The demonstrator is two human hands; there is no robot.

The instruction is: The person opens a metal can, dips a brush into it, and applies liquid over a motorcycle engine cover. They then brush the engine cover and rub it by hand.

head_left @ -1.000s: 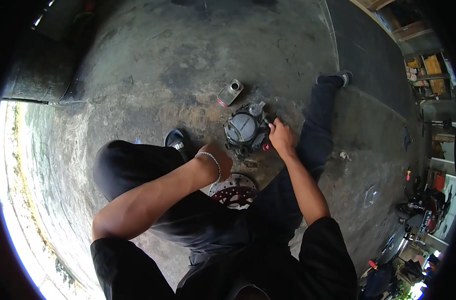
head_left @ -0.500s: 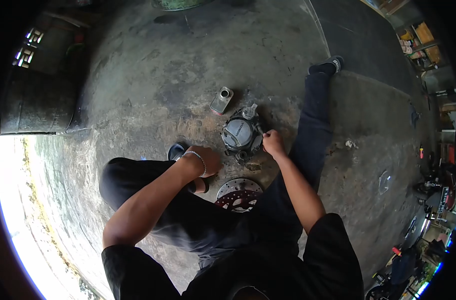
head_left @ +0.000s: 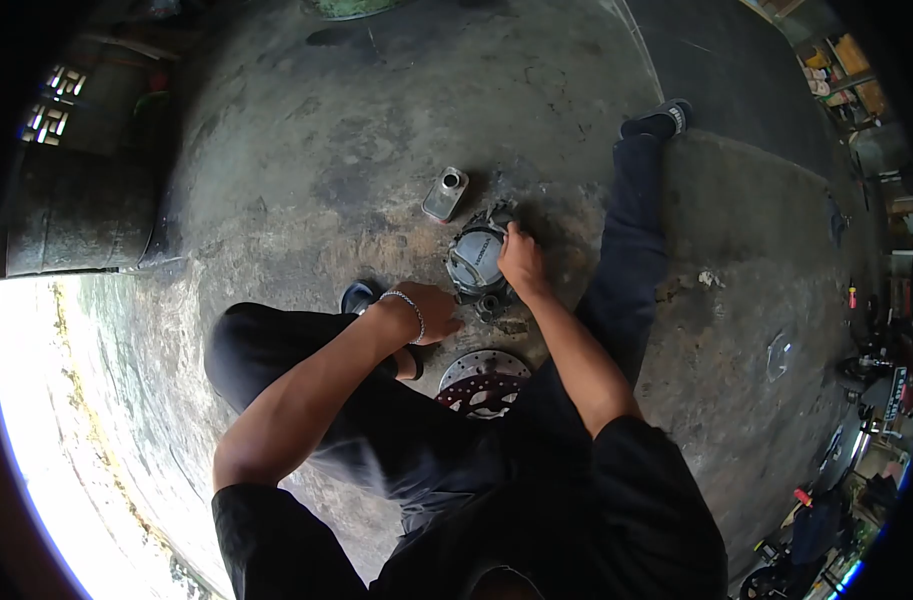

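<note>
A round engine cover (head_left: 472,256) with HONDA lettering lies on the concrete floor in front of me. My right hand (head_left: 521,264) is at its upper right edge, fingers pinched together; what they hold, if anything, is too small to make out. My left hand (head_left: 428,312), with a beaded bracelet at the wrist, is curled beside the cover's lower left edge. Its palm side is hidden, so I cannot see what is in it. Just beyond the cover stands a small metal can (head_left: 443,200) with a round opening. Perforated brake discs (head_left: 484,366) lie nearer my body.
My bent left leg (head_left: 266,350) and stretched right leg (head_left: 631,230) flank the parts. A dark drum (head_left: 76,215) is at the left. Motorbikes (head_left: 881,390) and shelves (head_left: 846,75) line the right side. A clear plastic piece (head_left: 778,357) lies on the floor.
My right hand has moved up and left, from the cover's right side onto its upper right edge. My left hand has shifted slightly right, closer to the cover.
</note>
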